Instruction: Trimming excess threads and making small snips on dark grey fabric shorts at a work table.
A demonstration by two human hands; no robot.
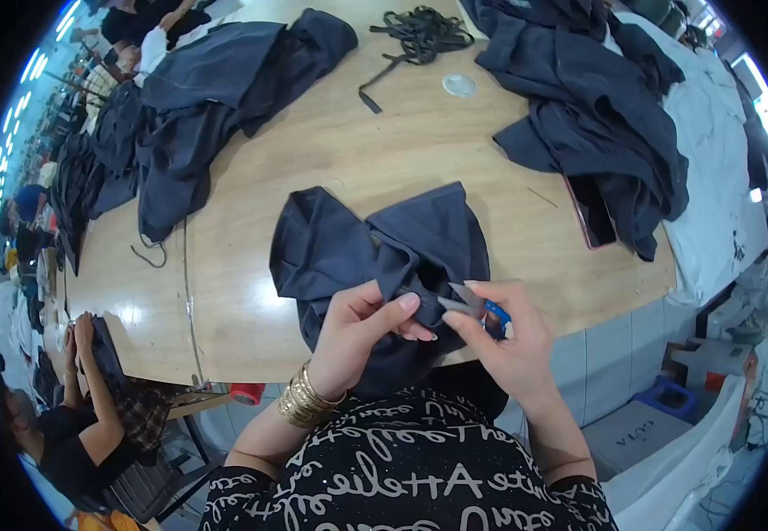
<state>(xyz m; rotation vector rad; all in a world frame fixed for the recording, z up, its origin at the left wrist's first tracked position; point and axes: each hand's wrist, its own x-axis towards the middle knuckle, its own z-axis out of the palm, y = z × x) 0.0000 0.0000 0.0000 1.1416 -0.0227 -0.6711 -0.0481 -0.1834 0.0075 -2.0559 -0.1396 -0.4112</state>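
Blk shirt [415, 482]; L hand [353, 332] grips 1 navy garment [320, 248], R hand [518, 341] 1 snips [496, 313] (blue-hdld).

Bright light from lamps [37, 67] at left, glare on the tabletop [295, 159], fisheye-bent edges.

snips [472, 299] partly hidden by right hand [517, 342], pink-edged slab [589, 211] partly under dark cloth [610, 142]
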